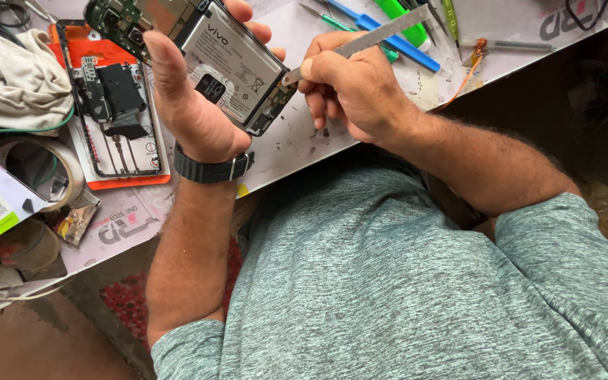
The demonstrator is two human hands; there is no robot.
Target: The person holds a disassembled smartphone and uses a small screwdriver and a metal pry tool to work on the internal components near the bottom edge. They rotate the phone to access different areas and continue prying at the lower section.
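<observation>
Head view shows, from the left, a crumpled white cloth (15, 74) and a roll of tape (40, 169) on the white bench (297, 144), then an orange phone back cover (110, 105) lying flat. Above it the left hand (191, 105), wearing 1 dark wristwatch (212, 169), is clamped around an opened phone (212, 60) with battery exposed. Just right, the right hand (353, 91) grips a flat metal pry tool (360, 42), its tip touching the phone's edge. Blue and green tools (395, 32) lie beyond.
</observation>
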